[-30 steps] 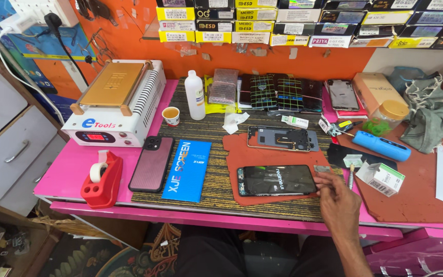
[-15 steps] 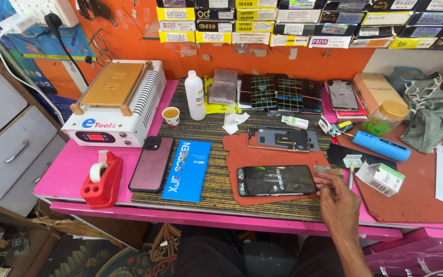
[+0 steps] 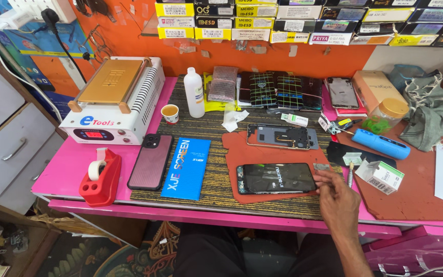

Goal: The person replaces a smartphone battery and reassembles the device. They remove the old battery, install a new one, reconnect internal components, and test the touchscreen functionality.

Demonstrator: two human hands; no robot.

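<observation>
**Right hand at the end of a phone on the red mat**

Resting near the front edge of the worktop [image 3: 129, 205], the right hand [image 3: 338, 199] lay with its fingertips [image 3: 320, 176] touching the right-hand end of a black phone [image 3: 277, 178]. The fingers were loosely curled against the phone's end rather than wrapped round it; whether they pinched anything small there could not be told. The phone lay flat, screen up, its long side parallel to the front edge, on a red-brown mat [image 3: 237, 149] spread over a woven striped mat [image 3: 211, 128].

Farther back on the same red-brown mat lay an opened phone frame [image 3: 282, 136]. Just right of the hand stood a small white and green box [image 3: 380, 176], with a blue cylinder [image 3: 381, 143] behind it.

Towards the left front corner sat a red tape dispenser [image 3: 100, 179], and beside it a dark phone lying face down [image 3: 150, 161] and a flat blue packet [image 3: 186, 167]. At the back left stood a white heating machine with a brass-coloured plate [image 3: 113, 100], a small paper cup [image 3: 169, 113] and a white bottle [image 3: 194, 93] near it.

The left hand was out of view.
</observation>
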